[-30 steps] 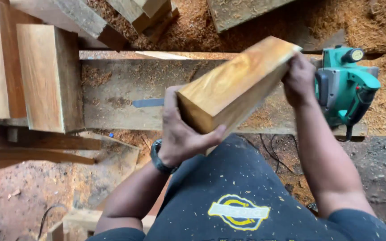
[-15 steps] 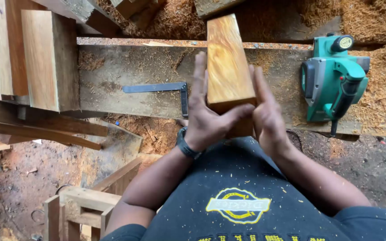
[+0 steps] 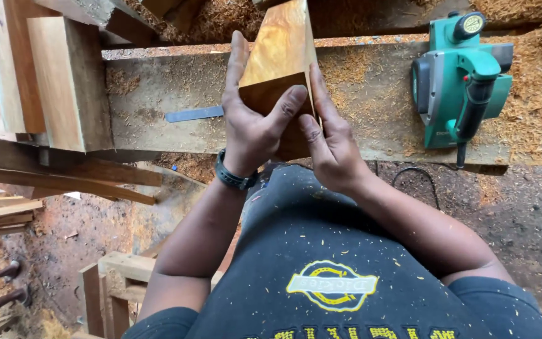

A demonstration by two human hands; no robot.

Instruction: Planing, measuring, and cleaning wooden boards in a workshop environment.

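Nearest, the left hand [image 3: 255,129] and right hand [image 3: 329,139] clamp one golden wooden block [image 3: 277,56] between them, fingers straight along its sides, left thumb pressed across its near end. The block points toward twelve o'clock above the sawdust-strewn workbench plank [image 3: 158,113]. At nine o'clock of the hands lies one flat metal ruler [image 3: 194,113]. At three o'clock sits one green electric planer [image 3: 459,78], a round yellow label on its top knob. At ten o'clock, several stacked boards [image 3: 64,81] stand.
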